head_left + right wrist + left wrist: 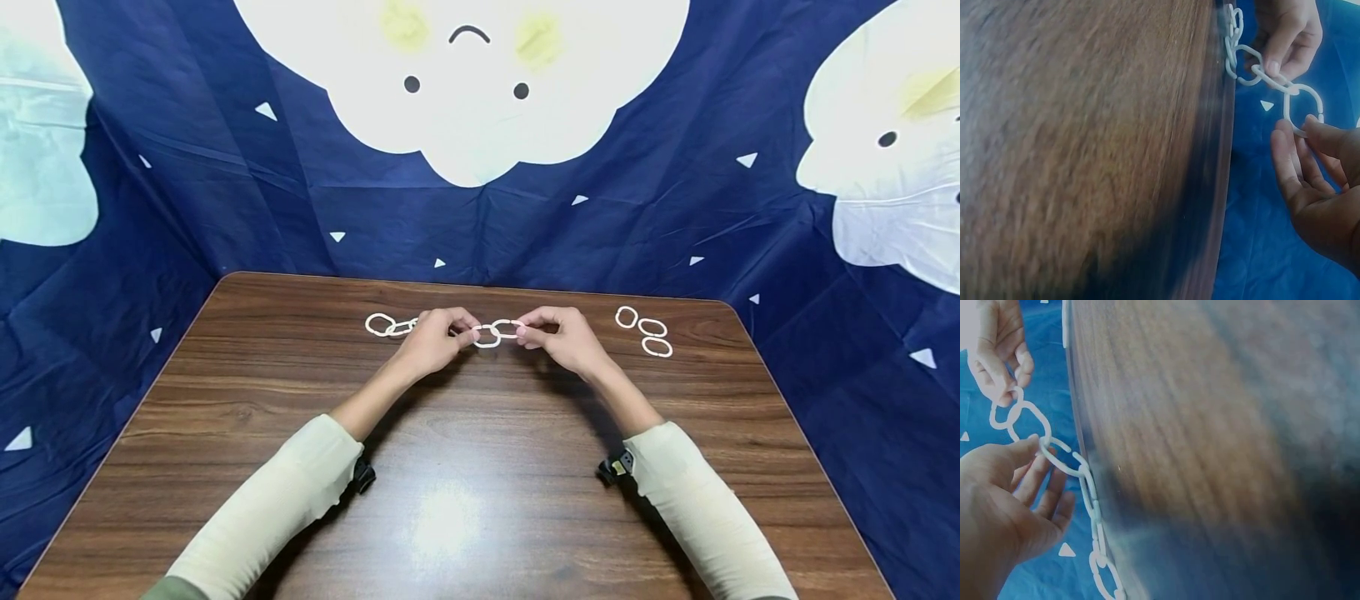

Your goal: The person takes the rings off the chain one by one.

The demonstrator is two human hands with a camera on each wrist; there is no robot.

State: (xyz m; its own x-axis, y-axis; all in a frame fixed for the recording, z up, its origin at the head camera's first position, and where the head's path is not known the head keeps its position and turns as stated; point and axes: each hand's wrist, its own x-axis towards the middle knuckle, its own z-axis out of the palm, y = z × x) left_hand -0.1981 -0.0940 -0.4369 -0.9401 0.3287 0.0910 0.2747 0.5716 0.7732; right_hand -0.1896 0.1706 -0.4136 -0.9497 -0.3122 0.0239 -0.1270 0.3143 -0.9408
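Note:
A chain of white oval links is held up between both hands over the far part of the table. My left hand (438,340) pinches one white link (487,342) between thumb and fingertips. The end link (1304,94), looped through that one, is pinched at its outer end by my right hand (567,338). From the left hand, further joined links (1088,487) trail away to the left, and the far part of the chain (380,325) lies on the table. The left hand hides some of the middle links in the head view.
Three loose white links (652,327) lie close together on the wooden table (480,433), to the right of the right hand. A dark blue cloth (480,225) with white clouds and triangles hangs behind the table's far edge and along its sides.

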